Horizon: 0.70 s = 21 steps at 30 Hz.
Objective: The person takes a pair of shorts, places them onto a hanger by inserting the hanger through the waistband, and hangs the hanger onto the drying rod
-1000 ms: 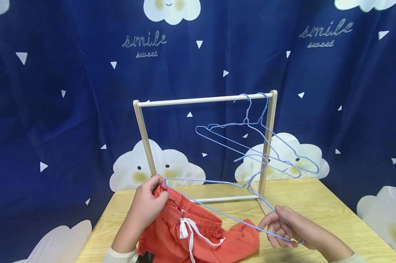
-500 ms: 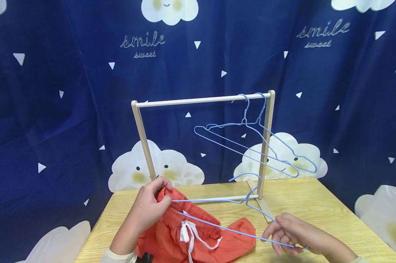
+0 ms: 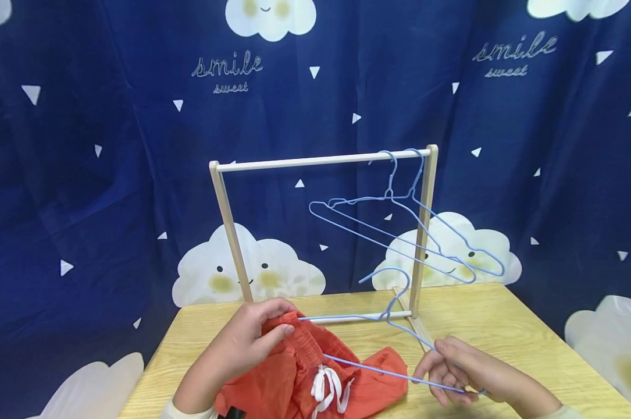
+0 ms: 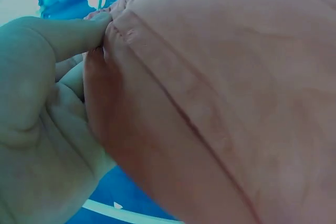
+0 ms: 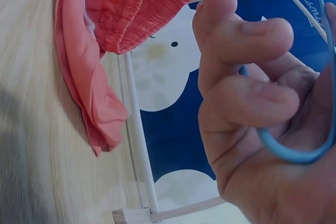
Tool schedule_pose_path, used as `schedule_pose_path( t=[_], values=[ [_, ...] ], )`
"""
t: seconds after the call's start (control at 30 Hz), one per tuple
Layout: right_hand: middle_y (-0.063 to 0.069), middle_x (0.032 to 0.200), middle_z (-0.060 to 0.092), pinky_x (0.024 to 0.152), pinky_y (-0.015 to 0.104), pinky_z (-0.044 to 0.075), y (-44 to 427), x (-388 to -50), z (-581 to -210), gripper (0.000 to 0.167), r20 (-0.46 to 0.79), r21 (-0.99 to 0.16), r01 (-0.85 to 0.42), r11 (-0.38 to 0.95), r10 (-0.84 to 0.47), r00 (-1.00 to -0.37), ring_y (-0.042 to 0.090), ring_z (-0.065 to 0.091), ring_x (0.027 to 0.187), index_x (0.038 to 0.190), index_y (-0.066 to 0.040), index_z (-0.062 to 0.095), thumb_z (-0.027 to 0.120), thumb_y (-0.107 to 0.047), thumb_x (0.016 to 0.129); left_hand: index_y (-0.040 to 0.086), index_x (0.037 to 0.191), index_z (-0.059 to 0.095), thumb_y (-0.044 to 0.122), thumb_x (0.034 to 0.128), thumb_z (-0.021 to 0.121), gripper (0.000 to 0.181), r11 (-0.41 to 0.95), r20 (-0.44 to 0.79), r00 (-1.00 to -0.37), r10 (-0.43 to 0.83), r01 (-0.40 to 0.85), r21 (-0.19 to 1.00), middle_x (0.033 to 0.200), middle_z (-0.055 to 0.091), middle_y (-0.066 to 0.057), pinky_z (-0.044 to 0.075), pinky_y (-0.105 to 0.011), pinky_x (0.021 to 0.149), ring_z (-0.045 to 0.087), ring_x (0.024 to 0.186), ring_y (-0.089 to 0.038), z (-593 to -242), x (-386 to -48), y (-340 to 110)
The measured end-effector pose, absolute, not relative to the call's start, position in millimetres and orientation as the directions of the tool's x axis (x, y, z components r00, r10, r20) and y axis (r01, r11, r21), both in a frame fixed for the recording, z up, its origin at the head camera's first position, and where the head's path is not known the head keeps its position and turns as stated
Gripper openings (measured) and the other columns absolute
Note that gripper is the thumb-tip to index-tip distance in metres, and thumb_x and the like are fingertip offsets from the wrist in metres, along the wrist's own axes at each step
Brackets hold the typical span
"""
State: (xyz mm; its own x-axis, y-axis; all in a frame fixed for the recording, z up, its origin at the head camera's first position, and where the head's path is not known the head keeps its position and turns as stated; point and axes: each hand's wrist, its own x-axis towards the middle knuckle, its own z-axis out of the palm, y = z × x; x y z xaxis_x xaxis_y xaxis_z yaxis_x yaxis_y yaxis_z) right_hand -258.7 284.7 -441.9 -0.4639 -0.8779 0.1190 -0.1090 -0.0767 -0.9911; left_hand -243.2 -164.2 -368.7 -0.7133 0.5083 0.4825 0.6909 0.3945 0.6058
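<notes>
Holds up red drawstring pants (image 3: 268,381) by the elastic waistband (image 3: 307,343) with the left hand (image 3: 252,340), over the near part of a wooden table (image 3: 467,314). Pinches the cloth between thumb and fingers at one corner of the waist. Contains, inside the waist opening, one end of a blue wire hanger (image 3: 367,367), with upper arm and lower bar both passing in at the elastic edge and out of sight behind the cloth. Grips the opposite end of that hanger with the right hand (image 3: 459,372), with thumb against the upper arm and fingers curled about the wire. Rises at the hook between the two hands, turning leftward at the tip. Trails a looped white drawstring (image 3: 320,381) below the left hand. Extends rightward in a loose red leg, low over the table; cannot tell how much rests on the wood. Shows a black piece (image 3: 235,413) near the left wrist, too cropped to name. Farther back, carries two more blue wire hangers (image 3: 389,193) at the right end of the top rail of a pale wooden rack (image 3: 320,160). Ends behind in a navy curtain (image 3: 111,221) printed with white clouds, triangles and "smile sweet".
</notes>
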Motion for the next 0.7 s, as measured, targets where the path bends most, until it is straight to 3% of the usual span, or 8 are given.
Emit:
schedule_pose_path(
  t=[0.17, 0.3, 0.43, 0.53, 0.6, 0.7],
  values=[
    [0.050, 0.080, 0.047, 0.032, 0.037, 0.023, 274.3, -259.8, -438.6, 0.072, 0.142, -0.988, -0.126, -0.094, -0.879, -0.455, 0.045, 0.028, 0.051, 0.127, 0.018, 0.064, 0.005, -0.022, 0.119, 0.022, 0.107, 0.076, 0.014, 0.1030, 0.075, 0.009, 0.469, 0.550, -0.668, 0.501, 0.744, 0.476, 0.086, 0.068, 0.013, 0.057, -0.023, 0.068, 0.060, 0.074, 0.000, -367.6, -238.5, -156.8],
    [0.051, 0.080, 0.048, 0.032, 0.030, 0.027, 261.6, -261.2, -434.5, 0.070, 0.138, -0.986, -0.143, -0.080, -0.874, -0.466, 0.045, 0.028, 0.049, 0.124, 0.017, 0.066, 0.008, -0.021, 0.119, 0.023, 0.103, 0.078, 0.018, 0.1040, 0.074, 0.006, 0.497, 0.610, -0.619, 0.495, 0.778, 0.385, 0.081, 0.066, 0.015, 0.052, -0.019, 0.064, 0.055, 0.071, 0.003, -369.7, -236.4, -150.9],
    [0.050, 0.079, 0.052, 0.036, 0.022, 0.034, 249.3, -263.9, -431.6, 0.069, 0.125, -0.983, -0.178, -0.045, -0.874, -0.470, 0.047, 0.030, 0.048, 0.122, 0.014, 0.069, 0.010, -0.021, 0.119, 0.025, 0.101, 0.078, 0.020, 0.1037, 0.075, 0.006, 0.521, 0.638, -0.608, 0.473, 0.777, 0.354, 0.076, 0.061, 0.018, 0.048, -0.017, 0.061, 0.052, 0.068, 0.004, -370.3, -233.6, -146.0],
    [0.049, 0.080, 0.056, 0.038, 0.019, 0.037, 241.0, -264.9, -432.3, 0.069, 0.098, -0.983, -0.185, -0.008, -0.871, -0.482, 0.041, 0.035, 0.044, 0.121, 0.011, 0.071, 0.011, -0.023, 0.119, 0.025, 0.101, 0.078, 0.022, 0.1032, 0.075, 0.005, 0.523, 0.641, -0.606, 0.471, 0.777, 0.350, 0.073, 0.056, 0.018, 0.045, -0.016, 0.060, 0.049, 0.066, 0.004, -370.1, -231.7, -142.3],
    [0.047, 0.082, 0.058, 0.041, 0.017, 0.038, 236.3, -265.3, -433.4, 0.069, 0.070, -0.984, -0.179, 0.023, -0.865, -0.497, 0.030, 0.042, 0.043, 0.120, 0.009, 0.073, 0.012, -0.025, 0.119, 0.025, 0.101, 0.078, 0.022, 0.1035, 0.075, 0.005, 0.520, 0.641, -0.601, 0.477, 0.781, 0.346, 0.074, 0.056, 0.019, 0.046, -0.015, 0.060, 0.049, 0.066, 0.004, -370.2, -231.2, -139.9],
    [0.047, 0.084, 0.060, 0.041, 0.017, 0.039, 230.0, -266.4, -435.4, 0.071, 0.060, -0.985, -0.168, 0.028, -0.864, -0.501, 0.035, 0.043, 0.044, 0.120, 0.010, 0.072, 0.011, -0.027, 0.120, 0.026, 0.101, 0.078, 0.024, 0.1040, 0.074, 0.005, 0.527, 0.647, -0.600, 0.471, 0.779, 0.340, 0.073, 0.054, 0.019, 0.044, -0.014, 0.060, 0.047, 0.065, 0.005, -370.4, -230.5, -137.3]
  ],
)
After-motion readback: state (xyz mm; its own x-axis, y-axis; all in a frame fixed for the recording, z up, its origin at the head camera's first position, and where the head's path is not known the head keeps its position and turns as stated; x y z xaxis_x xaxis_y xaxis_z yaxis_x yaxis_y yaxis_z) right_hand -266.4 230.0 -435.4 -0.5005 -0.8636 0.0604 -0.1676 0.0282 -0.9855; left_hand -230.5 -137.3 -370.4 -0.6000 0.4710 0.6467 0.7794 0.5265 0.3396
